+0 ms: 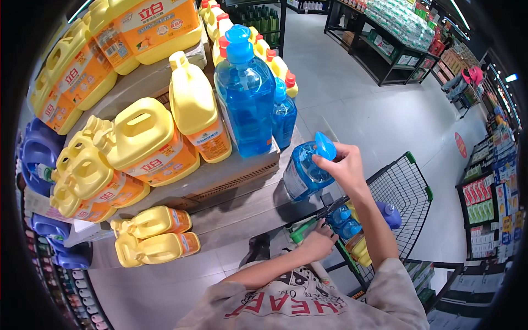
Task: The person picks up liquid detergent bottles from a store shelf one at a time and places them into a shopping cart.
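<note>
My right hand (344, 163) grips the blue pump head of a clear plastic bottle of blue liquid (303, 177). The bottle tilts over the edge of the wooden display platform (231, 216), beside the cart. Whether its base touches the platform cannot be made out. Lower down, my left hand (319, 244) curls over the green-ended handle (303, 231) of a black wire shopping cart (406, 198). Inside the cart lie blue-capped bottles (345, 222), yellow bottles (361, 251) and a purple jug (389, 215).
A large blue pump bottle (245, 103) stands on the cardboard-box tier (247, 167), next to yellow detergent jugs (152, 144). Two smaller yellow bottles (165, 249) lie at the platform's front. Shelves of boxed goods (478, 202) line the right. A person in pink (474, 76) is far off.
</note>
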Motion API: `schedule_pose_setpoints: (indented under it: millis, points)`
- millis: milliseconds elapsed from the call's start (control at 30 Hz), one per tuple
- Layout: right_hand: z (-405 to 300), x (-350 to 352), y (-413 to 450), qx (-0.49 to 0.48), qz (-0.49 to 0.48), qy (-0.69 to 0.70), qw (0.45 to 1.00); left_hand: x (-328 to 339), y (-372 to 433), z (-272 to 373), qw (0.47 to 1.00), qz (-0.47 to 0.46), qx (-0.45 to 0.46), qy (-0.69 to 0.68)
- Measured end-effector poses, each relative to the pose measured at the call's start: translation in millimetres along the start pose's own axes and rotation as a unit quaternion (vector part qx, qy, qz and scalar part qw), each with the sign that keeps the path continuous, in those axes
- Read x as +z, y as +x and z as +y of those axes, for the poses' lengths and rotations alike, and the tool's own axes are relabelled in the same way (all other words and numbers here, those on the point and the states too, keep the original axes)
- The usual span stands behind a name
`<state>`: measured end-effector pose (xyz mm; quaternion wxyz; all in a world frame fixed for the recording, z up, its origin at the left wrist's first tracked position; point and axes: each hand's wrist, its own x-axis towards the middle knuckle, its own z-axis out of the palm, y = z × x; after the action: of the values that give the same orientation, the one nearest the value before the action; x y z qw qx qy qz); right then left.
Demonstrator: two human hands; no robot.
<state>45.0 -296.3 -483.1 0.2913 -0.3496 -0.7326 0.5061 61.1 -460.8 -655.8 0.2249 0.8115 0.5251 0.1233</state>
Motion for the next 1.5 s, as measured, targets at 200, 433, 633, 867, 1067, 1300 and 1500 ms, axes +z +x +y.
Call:
schedule_pose_setpoints:
  millis: [200,433,633,867,1067,1300,1500]
  points:
    - [10,26,35,0.002,-0.007,-0.01,1.0,-1,3,-19,0.998,-0.054,-0.013,0.017]
    - [23,36,63,-0.003,-0.007,0.014,1.0,-4,7,-24,0.999,-0.03,0.004,0.03]
    - [34,33,77,-0.003,0.006,0.014,1.0,-9,14,-23,0.999,-0.029,0.006,0.034]
    - [36,25,85,-0.006,0.004,-0.013,1.0,-16,25,-18,1.0,-0.017,-0.008,0.006]
    - [25,-12,79,-0.009,-0.055,-0.113,0.992,-9,37,-14,0.999,-0.019,-0.013,-0.032]
    - [9,-163,7,-0.132,0.245,0.038,0.96,-14,59,-5,0.999,-0.02,-0.013,-0.035]
    - [213,-245,-68,0.163,0.251,-0.031,0.954,-2,95,1,0.999,0.017,-0.009,-0.03]
